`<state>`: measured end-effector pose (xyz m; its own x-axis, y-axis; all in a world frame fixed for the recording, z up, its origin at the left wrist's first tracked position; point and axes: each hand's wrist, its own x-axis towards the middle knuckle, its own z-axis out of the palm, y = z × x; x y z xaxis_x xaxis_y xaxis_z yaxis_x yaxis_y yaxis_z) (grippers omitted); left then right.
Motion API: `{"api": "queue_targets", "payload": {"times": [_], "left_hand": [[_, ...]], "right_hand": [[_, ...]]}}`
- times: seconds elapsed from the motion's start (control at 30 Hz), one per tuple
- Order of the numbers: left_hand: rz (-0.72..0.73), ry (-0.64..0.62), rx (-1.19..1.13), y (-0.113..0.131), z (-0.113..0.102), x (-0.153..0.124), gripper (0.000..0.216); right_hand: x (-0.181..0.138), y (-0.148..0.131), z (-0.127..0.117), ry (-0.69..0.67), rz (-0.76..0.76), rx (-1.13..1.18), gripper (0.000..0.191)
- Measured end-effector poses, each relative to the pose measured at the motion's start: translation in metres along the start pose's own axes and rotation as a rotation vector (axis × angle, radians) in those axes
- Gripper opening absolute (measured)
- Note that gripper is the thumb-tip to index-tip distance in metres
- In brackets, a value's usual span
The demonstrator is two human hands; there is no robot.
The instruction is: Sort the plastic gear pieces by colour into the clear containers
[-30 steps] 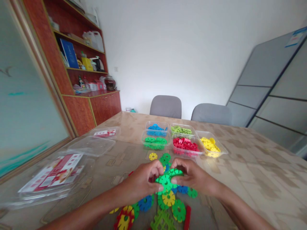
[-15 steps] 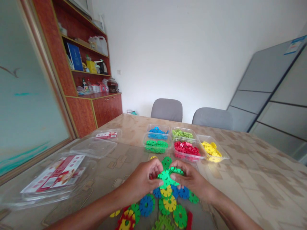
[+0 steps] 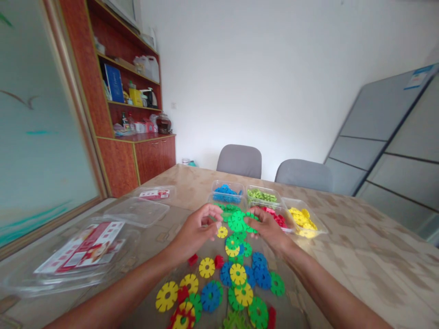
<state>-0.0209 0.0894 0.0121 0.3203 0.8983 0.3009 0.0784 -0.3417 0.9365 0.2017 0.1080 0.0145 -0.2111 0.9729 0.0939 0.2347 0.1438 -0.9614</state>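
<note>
My right hand (image 3: 269, 228) grips joined green notched plastic discs (image 3: 237, 221) between thumb and fingers, raised above the table in front of the tubs. Just left of them, my left hand (image 3: 205, 223) holds nothing, its thumb and half-curled fingers apart. Below the hands lie several loose and linked notched discs: a yellow disc (image 3: 238, 273), a blue disc (image 3: 211, 296), a green disc (image 3: 258, 312) and others overlapping. Small red pieces (image 3: 218, 262) lie among them. A light green lattice-like piece (image 3: 236, 321) is cut off by the bottom edge.
Clear tubs stand beyond my hands, with blue pieces (image 3: 227, 193), light green pieces (image 3: 262, 197), yellow pieces (image 3: 302, 220), red pieces and green pieces. Clear lids (image 3: 137, 211) lie at left on the table (image 3: 356, 256). Two grey chairs (image 3: 239, 161) stand behind.
Both hands have moved up and away from me with the green discs. My left hand has let go of them and drawn off leftward; the right keeps hold. More discs below are uncovered.
</note>
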Motion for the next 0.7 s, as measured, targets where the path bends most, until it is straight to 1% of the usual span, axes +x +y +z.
{"api": "queue_targets", "payload": {"times": [0.13, 0.2, 0.27, 0.33, 0.4, 0.47, 0.57, 0.7], "left_hand": [[-0.015, 0.037, 0.042, -0.006, -0.010, 0.007, 0.030], [-0.009, 0.049, 0.062, -0.009, -0.014, 0.009, 0.030], [-0.006, 0.057, 0.078, -0.011, -0.018, 0.011, 0.028], [-0.006, 0.067, 0.092, -0.012, -0.023, 0.012, 0.025], [-0.009, 0.067, 0.101, -0.013, -0.028, 0.014, 0.023], [-0.015, 0.054, 0.105, -0.015, -0.030, 0.015, 0.022], [-0.034, 0.003, 0.109, -0.018, -0.028, 0.015, 0.023], [-0.057, -0.120, 0.139, -0.017, -0.018, 0.008, 0.021]], "right_hand": [[0.057, -0.010, 0.006, 0.091, -0.108, -0.126, 0.026], [0.079, -0.013, 0.011, 0.115, -0.155, -0.195, 0.019], [0.091, -0.014, 0.013, 0.121, -0.191, -0.255, 0.014], [0.092, -0.012, 0.010, 0.111, -0.222, -0.295, 0.010], [0.081, -0.009, 0.003, 0.076, -0.247, -0.311, 0.008], [0.061, -0.005, -0.006, 0.006, -0.259, -0.312, 0.013], [0.018, 0.002, -0.018, -0.123, -0.245, -0.303, 0.024], [-0.040, 0.016, -0.030, -0.243, -0.190, -0.338, 0.023]]}}
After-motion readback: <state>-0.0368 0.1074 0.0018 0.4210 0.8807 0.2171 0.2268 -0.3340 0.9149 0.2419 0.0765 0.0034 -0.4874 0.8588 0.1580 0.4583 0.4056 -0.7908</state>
